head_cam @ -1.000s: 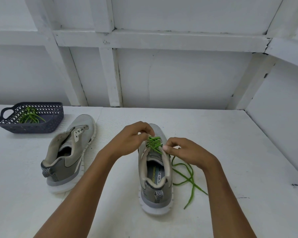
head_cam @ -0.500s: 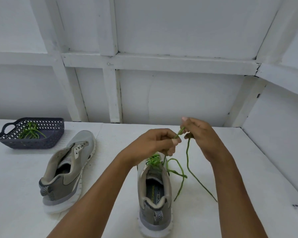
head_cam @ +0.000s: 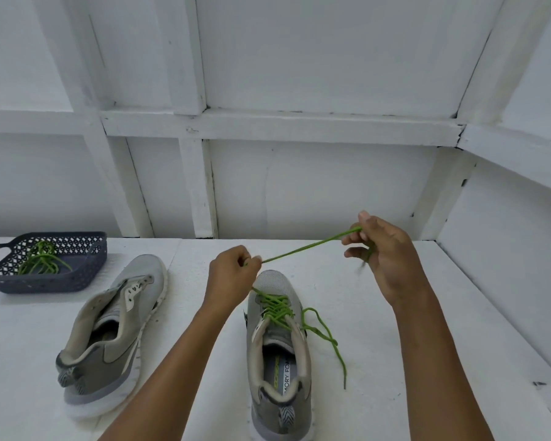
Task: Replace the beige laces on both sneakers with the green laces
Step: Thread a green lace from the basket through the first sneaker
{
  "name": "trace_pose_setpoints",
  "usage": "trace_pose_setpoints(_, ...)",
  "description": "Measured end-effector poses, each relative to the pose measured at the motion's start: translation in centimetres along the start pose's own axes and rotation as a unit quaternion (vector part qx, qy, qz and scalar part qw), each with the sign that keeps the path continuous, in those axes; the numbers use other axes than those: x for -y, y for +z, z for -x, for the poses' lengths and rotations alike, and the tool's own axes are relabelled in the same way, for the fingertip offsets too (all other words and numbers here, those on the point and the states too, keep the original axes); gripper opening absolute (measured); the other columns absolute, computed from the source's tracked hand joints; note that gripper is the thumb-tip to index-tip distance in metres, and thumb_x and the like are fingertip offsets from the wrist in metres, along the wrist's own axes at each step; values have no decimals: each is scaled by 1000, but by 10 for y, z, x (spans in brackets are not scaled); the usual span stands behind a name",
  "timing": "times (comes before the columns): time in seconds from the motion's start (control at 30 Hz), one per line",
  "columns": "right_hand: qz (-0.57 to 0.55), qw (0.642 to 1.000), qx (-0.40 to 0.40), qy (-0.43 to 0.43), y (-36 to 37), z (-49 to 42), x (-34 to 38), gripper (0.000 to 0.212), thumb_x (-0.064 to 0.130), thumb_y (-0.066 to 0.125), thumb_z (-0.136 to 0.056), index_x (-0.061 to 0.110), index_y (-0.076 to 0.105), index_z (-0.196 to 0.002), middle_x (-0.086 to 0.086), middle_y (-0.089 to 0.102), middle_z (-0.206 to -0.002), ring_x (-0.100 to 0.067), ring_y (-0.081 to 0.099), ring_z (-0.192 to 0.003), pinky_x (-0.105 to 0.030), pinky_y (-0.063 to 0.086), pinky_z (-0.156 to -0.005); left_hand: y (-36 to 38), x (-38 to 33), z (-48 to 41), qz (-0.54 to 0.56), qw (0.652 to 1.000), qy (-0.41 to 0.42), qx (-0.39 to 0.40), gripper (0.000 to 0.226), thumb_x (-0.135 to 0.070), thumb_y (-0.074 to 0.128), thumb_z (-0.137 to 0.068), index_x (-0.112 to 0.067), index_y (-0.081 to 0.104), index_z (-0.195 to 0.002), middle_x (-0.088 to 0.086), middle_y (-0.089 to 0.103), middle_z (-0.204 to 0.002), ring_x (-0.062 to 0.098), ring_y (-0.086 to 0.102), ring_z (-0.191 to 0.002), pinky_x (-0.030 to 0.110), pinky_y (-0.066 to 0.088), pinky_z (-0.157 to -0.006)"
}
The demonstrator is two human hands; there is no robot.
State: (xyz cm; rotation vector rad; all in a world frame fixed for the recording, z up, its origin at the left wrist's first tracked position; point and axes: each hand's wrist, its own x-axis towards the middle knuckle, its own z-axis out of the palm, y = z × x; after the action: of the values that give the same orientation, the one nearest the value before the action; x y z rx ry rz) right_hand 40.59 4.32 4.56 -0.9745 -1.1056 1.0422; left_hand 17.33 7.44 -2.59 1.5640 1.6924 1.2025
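Head view, white table [head_cam: 411,345] set against a white panelled wall.

Right-hand sneaker [head_cam: 277,370]: grey, upright on its sole at centre, toe pointing far, heel near. Green lace [head_cam: 309,248] is criss-crossed through its eyelet rows.

Left hand [head_cam: 233,275]: fingers curled in, pinching the lace just above the toe of this sneaker. From the pinch one short run drops to the far-left eyelets.

Right hand [head_cam: 385,259]: raised higher, to the right and farther back. Thumb and forefinger nip the lace; the other fingers are loosely bent. Whether they hold any more of the lace cannot be told because that part is blurred.

Lace between the two hands is straight and taut, rising from left to right. The other free end lies slack on the table just right of the sneaker, looping once and trailing toward the near side.

Second sneaker [head_cam: 115,329]: left of the first and apart from it, toe far, tongue folded up and opening gaping.

Dark perforated basket [head_cam: 45,283] sits far left on the table and holds a bundle of green lace [head_cam: 40,259].
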Motion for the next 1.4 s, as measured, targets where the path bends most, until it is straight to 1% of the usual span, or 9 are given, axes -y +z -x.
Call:
trace_pose_setpoints(0.27,-20,998,59,-22,1,5,0,38,60,77,-65,23,68,-62,-3,67,-80,-17,64,-82,-33,56,-71,-7,39,-7,-206,977,-52,11,21,-15,56,-81,-12,47,-63,5,57,-64,21,46,-60,28,35,-55)
trace_pose_setpoints(0.4,-69,991,107,-28,10,11,-2,26,31,78,-73,20,61,-57,-8,66,-70,-22,65,-75,-32,55,-76,-6,42,-5,-233,969,-59,47,23,-26,59,-85,-15,49,-68,1,60,-69,22,53,-66,28,37,-56)
trace_pose_setpoints(0.57,84,988,128,-18,24,17,-13,28,4,73,-84,7,52,-67,-8,58,-59,-18,56,-60,-29,48,-65,-24,23,0,-192,977,8,92,29,-45,59,-93,-18,56,-84,-3,63,-89,14,57,-79,30,41,-64)
trace_pose_setpoints(0.67,201,963,180,21,34,23,-19,22,15,76,-84,9,56,-78,-7,67,-63,-14,60,-61,-25,48,-65,-45,2,10,-154,968,21,195,36,-51,61,-91,-17,60,-80,-4,65,-78,6,56,-65,26,43,-60)
trace_pose_setpoints(0.77,295,925,232,64,42,28,-23,12,20,73,-88,14,63,-91,-4,74,-69,-4,61,-61,-22,48,-68,-56,-11,25,-201,919,12,339,39,-56,66,-86,-18,64,-77,-4,67,-69,3,58,-58,27,49,-62)
trace_pose_setpoints(0.87,353,894,265,81,46,32,-26,4,19,69,-91,16,66,-90,1,75,-73,-3,68,-66,-22,49,-70,-54,-12,36,-227,899,5,376,36,-51,69,-85,-15,67,-79,-4,65,-66,9,57,-57,27,49,-60)
trace_pose_setpoints(1.1,407,862,287,89,50,42,-36,10,14,65,-91,21,70,-85,5,73,-76,-6,66,-72,-27,55,-76,-51,-6,46,-188,919,-17,348,19,-24,60,-88,-13,66,-74,-2,68,-68,12,65,-57,27,55,-60)
trace_pose_setpoints(1.2,434,852,284,73,51,49,-41,10,17,63,-92,24,69,-87,10,67,-83,-6,60,-79,-21,49,-72,-51,-1,46,-125,927,-34,351,21,-16,57,-87,-12,67,-69,9,72,-74,24,69,-68,37,59,-68)
trace_pose_setpoints(1.4,460,841,281,49,56,58,-48,7,18,63,-92,23,68,-88,12,60,-77,-1,52,-67,-11,38,-56,-49,3,48,-36,933,-71,350,24,-3,55,-88,-7,68,-69,11,69,-72,20,62,-65,30,56,-62)
